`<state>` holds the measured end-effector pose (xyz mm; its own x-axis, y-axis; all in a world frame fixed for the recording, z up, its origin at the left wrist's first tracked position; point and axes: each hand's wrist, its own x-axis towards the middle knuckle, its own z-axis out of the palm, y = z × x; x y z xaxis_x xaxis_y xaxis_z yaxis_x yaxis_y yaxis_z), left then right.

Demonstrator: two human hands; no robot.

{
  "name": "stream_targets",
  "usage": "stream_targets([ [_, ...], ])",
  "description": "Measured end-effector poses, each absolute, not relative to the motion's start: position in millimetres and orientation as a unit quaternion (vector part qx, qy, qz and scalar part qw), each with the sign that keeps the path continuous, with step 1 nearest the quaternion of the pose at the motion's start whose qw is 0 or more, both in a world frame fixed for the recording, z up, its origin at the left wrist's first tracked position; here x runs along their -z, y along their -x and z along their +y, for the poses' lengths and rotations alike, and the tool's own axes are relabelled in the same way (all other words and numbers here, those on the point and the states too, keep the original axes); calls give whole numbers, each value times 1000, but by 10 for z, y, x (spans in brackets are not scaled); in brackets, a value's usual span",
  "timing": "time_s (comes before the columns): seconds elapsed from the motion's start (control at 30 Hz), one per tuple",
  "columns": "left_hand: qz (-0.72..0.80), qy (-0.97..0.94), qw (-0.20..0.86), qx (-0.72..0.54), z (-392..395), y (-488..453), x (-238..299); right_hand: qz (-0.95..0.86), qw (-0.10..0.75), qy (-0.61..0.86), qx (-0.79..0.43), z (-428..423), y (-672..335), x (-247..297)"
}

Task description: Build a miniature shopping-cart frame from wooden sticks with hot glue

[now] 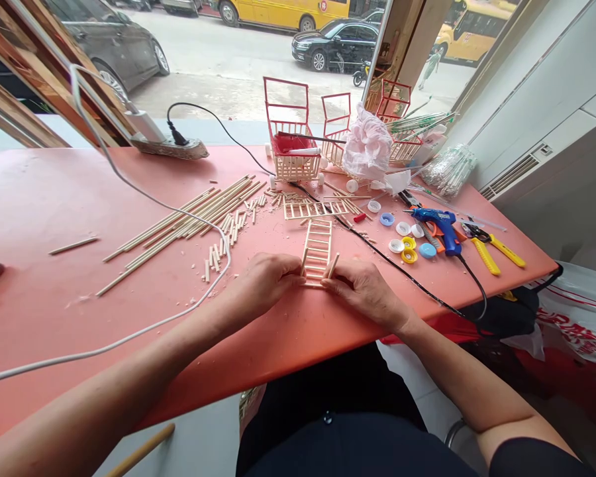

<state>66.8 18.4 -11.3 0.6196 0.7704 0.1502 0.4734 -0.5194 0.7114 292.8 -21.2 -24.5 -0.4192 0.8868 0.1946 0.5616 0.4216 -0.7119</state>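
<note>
A small ladder-shaped frame of thin wooden sticks [318, 250] lies on the salmon-pink table [40, 199] in front of me. My left hand [264, 283] pinches the near left end of the frame with closed fingers. My right hand [362, 289] pinches the near right end, with a short stick poking up between its fingers. A second stick ladder [314, 209] lies flat just beyond. Long wooden sticks [189, 215] and several short cut pieces [223, 242] are spread to the left.
A blue glue gun [440, 224] with a black cord [402, 271], yellow-handled pliers [494, 248] and several bottle caps [407, 242] lie at the right. Red and white stick-built carts [293, 142] and a crumpled bag [367, 149] stand at the back. A white cable [144, 192] crosses the left.
</note>
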Motion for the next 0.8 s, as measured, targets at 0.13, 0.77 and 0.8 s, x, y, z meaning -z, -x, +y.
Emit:
stream_targets([
  [0.13,373,-838,324,-233,189,-668,128,-797,292,452,-276,-213,-2932,252],
  [0.77,378,-836,326,-227,182,-668,140,-796,298,444,-285,-214,-2926,247],
  [0.8,377,-837,325,-227,183,-669,140,-796,299,443,-284,-215,-2926,247],
])
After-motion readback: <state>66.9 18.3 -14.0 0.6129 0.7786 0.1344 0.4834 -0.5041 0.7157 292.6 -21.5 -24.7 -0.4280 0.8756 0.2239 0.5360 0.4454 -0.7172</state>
